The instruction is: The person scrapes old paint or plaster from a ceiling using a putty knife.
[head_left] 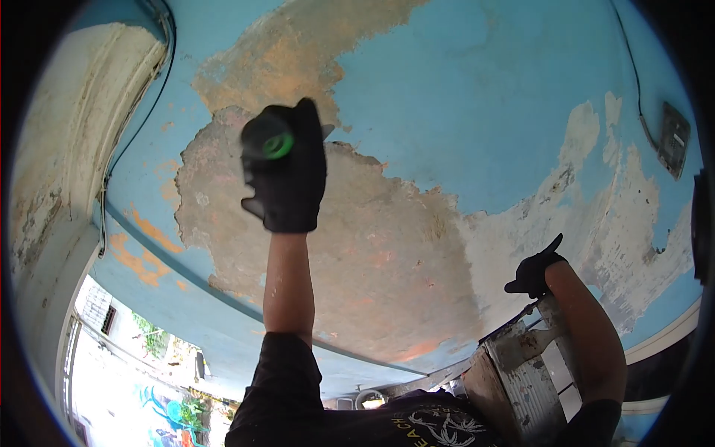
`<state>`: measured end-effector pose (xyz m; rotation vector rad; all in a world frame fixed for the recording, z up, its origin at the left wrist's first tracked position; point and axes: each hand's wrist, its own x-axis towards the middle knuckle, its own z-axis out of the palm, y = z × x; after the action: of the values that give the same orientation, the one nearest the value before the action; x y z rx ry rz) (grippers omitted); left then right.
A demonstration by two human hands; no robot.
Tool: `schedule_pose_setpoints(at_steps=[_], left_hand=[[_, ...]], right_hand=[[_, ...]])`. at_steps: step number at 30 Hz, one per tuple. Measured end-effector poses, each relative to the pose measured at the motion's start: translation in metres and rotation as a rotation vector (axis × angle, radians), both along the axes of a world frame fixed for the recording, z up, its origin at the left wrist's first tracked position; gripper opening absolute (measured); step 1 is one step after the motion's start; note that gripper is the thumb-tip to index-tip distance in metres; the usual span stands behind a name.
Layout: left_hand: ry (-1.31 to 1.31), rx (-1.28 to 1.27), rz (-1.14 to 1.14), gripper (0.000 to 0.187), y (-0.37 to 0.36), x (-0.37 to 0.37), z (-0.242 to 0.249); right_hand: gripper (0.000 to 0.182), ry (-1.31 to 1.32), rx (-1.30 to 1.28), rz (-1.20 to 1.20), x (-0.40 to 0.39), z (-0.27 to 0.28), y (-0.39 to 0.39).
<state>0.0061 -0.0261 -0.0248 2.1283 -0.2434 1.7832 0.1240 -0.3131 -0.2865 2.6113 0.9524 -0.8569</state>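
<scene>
My left hand [287, 175], in a black glove, is raised against the peeling surface with its fingers closed round a scraper. The scraper's dark handle [277, 143] ends in a green ring and is blurred. A thin grey tip pokes out on the hand's right side, close to the broken edge of the blue paint [439, 97]. Bare grey-brown plaster [372, 231] spreads around and below this hand. To the right, my gloved right hand [535, 274] is just above the top of a worn, paint-stained ladder [525, 357], thumb and a finger stretched apart.
A dark flat box [674, 140] with a cable is fixed at the upper right. Another black cable [165, 74] runs down beside a stained beam [89, 112] on the left. Bright outdoor space with plants [153, 335] shows at the lower left. White patches surround the right hand.
</scene>
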Motion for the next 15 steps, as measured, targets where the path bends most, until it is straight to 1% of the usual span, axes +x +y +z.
schedule_pose_setpoints(at_steps=[1,3,4,5,6,7,8,9,10,12,13,14,15], left_hand=[[0.003,0.006,-0.011,0.017,-0.003,0.004,0.003],[0.053,-0.029,0.114,0.019,-0.003,0.006,0.003],[0.078,-0.05,0.185,0.02,-0.003,0.001,0.002],[0.08,-0.096,0.181,0.024,-0.006,-0.005,0.004],[0.074,-0.092,0.18,0.024,-0.007,-0.009,0.008],[0.083,-0.111,0.156,0.026,-0.006,-0.014,0.011],[0.096,-0.13,0.131,0.028,-0.005,-0.016,0.013],[-0.043,-0.175,-0.188,0.025,-0.003,-0.012,0.013],[-0.041,-0.173,-0.192,0.025,-0.002,-0.007,0.012],[0.066,-0.222,0.133,0.028,-0.004,-0.003,0.005],[0.095,-0.228,-0.034,0.031,0.012,0.006,0.007],[0.089,-0.228,-0.039,0.031,0.018,0.004,0.008],[0.04,-0.088,0.041,0.03,0.02,0.001,0.008]], right_hand=[[0.079,0.003,0.006,-0.011,0.005,-0.005,0.0],[0.079,0.133,0.011,0.005,0.018,-0.023,0.001],[0.079,0.139,0.001,0.017,0.019,-0.031,0.001],[0.078,0.144,-0.02,0.017,0.022,-0.035,0.002],[0.077,0.145,-0.034,0.007,0.022,-0.029,0.004],[0.077,0.079,-0.042,0.01,0.015,-0.022,0.002],[0.077,0.076,-0.037,0.006,0.013,-0.017,0.002],[0.077,0.069,-0.034,-0.008,0.011,-0.013,0.002],[0.076,0.065,-0.034,-0.02,0.01,-0.013,0.002],[0.076,0.115,-0.026,-0.008,0.017,-0.021,0.003],[0.076,0.156,-0.014,0.002,0.019,-0.022,0.003],[0.076,0.15,-0.014,-0.003,0.017,-0.022,0.002],[0.076,0.08,-0.013,-0.011,0.006,-0.007,0.002]])
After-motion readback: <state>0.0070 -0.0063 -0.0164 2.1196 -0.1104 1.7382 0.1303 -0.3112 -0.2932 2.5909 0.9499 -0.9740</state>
